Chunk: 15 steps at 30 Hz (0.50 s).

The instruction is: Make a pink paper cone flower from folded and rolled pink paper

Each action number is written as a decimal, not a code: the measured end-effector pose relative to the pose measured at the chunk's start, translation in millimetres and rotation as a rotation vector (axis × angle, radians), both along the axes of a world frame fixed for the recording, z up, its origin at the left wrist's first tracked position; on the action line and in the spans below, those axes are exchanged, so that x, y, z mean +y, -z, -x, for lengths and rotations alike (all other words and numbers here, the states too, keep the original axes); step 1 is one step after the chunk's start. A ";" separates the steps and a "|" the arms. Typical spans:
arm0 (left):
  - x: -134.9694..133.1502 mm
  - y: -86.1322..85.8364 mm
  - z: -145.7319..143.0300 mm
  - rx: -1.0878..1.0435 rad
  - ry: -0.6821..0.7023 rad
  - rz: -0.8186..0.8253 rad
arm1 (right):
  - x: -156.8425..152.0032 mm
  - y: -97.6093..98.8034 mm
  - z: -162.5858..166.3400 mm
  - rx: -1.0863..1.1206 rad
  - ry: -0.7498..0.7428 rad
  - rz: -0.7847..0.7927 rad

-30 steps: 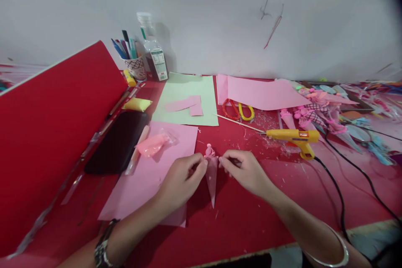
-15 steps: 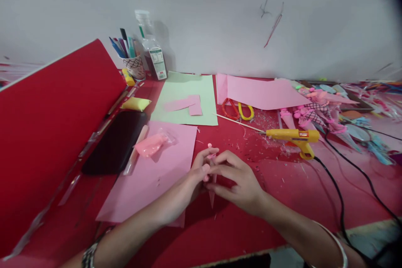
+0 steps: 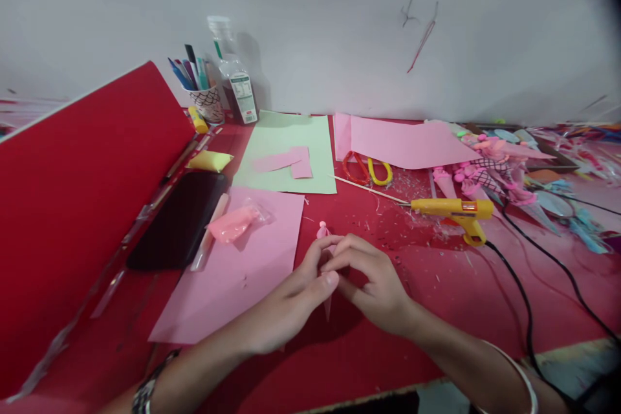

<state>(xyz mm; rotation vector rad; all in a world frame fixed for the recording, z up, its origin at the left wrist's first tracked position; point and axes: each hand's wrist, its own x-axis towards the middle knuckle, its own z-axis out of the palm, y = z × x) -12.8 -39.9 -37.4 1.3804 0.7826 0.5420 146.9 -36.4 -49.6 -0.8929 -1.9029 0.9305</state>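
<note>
A small pink paper cone figure (image 3: 323, 230), with a little ball at its top and its point facing me, is between my hands near the table's front. My left hand (image 3: 295, 297) curls round it from the left, thumb laid across the near side. From the right, my right hand (image 3: 376, 278) has its bent fingers against the figure, touching the left fingers. Most of the cone's middle is hidden behind the fingers. Left of them, a pink paper sheet (image 3: 262, 272) bears a bag of peach-pink clay (image 3: 234, 224).
A yellow glue gun (image 3: 451, 208) lies to the right, its black cord (image 3: 519, 297) trailing forward. Scissors with red and yellow handles (image 3: 380, 172) lie under pink paper (image 3: 402, 139). Similar cone figures (image 3: 490, 171) are piled at right. A black phone (image 3: 177, 220) lies left.
My left thumb has moved right and down across the figure. The fingers of both hands have drawn closer together, covering more of its middle. The figure's top stays about in place.
</note>
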 end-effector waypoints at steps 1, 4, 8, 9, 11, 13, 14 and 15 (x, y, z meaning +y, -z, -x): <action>-0.3 -0.8 -0.6 0.008 -0.002 -0.006 | 0.0 -0.7 -0.7 0.023 0.016 0.024; -0.2 -1.1 -2.3 0.072 -0.058 -0.044 | 2.7 -2.1 -4.2 0.124 0.149 0.116; 3.5 5.2 -2.6 0.320 -0.147 -0.235 | 10.1 -1.0 -9.7 0.261 0.371 0.275; 5.0 7.4 -1.9 0.429 -0.151 -0.307 | 11.7 -0.5 -10.5 0.267 0.386 0.307; 7.9 11.3 -0.1 0.672 -0.149 -0.455 | 14.1 0.6 -11.2 0.237 0.373 0.352; 10.1 14.4 1.5 0.876 -0.138 -0.578 | 15.1 1.9 -10.8 0.166 0.336 0.387; 10.8 15.5 1.8 0.947 -0.130 -0.621 | 15.2 2.7 -10.3 0.130 0.312 0.400; 11.2 16.4 1.8 1.000 -0.125 -0.651 | 15.1 3.7 -9.6 0.096 0.279 0.416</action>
